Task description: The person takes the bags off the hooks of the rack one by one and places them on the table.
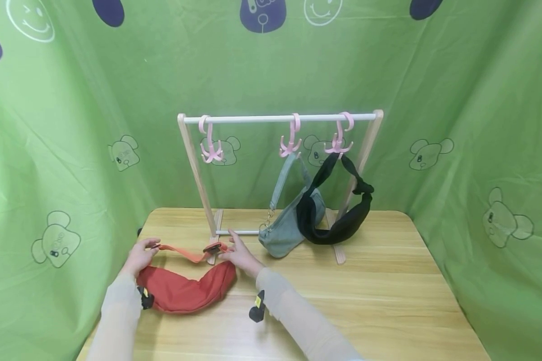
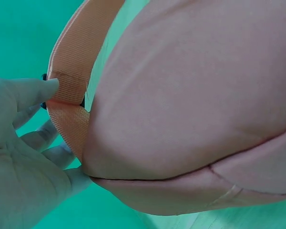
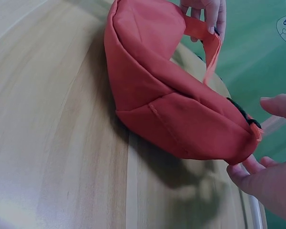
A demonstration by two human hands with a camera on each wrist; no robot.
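A red waist bag [image 1: 189, 291] with an orange strap [image 1: 180, 251] spans the space between both hands at the table's left side. My left hand [image 1: 140, 256] pinches the strap at the bag's left end, thumb on the webbing [image 2: 69, 88] and fingers behind it. At the other end, my right hand [image 1: 243, 256] has its fingertips against the bag's lower corner. Its thumb stands apart from the fingers in the right wrist view, near the black buckle [image 3: 240, 110]. The bag's shadow falls on the wood beneath it.
Behind stands a wooden rack with a white top bar [image 1: 248, 119] and three pink hooks. The left hook [image 1: 211, 150] is bare. A grey-green bag [image 1: 282, 235] hangs from the middle one, a black bag [image 1: 336, 234] from the right one. Green curtains surround the table [image 1: 388, 301].
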